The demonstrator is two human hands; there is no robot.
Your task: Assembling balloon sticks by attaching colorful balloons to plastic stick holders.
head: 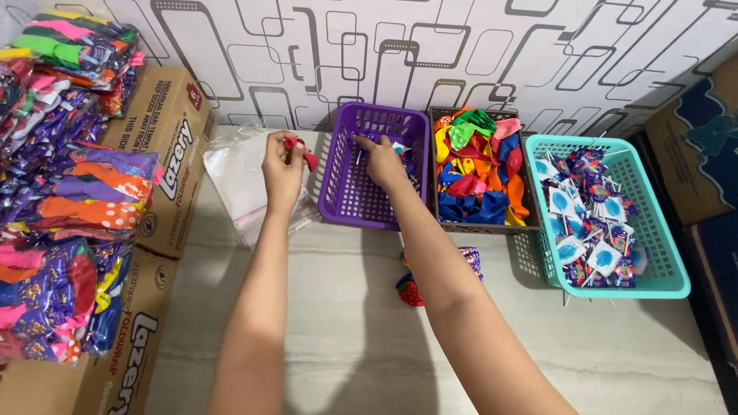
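My left hand (pixel 282 163) is raised above a stack of clear plastic bags (pixel 238 180) and pinches a red balloon (pixel 304 153). My right hand (pixel 380 157) reaches into the purple basket (pixel 344 192), fingers closed around a small wrapped item at its back. To the right stands a dark tray (pixel 477 227) heaped with uninflated balloons (pixel 477 165) in many colours. Further right a teal basket (pixel 661 269) holds several wrapped lollipops (pixel 592 219).
A filled packet of balloons (pixel 411 286) lies on the marble counter under my right forearm. Cardboard boxes (pixel 173 146) at the left carry piles of packed balloon bags (pixel 69 192). More boxes (pixel 703 154) stand at the right. A patterned wall runs behind.
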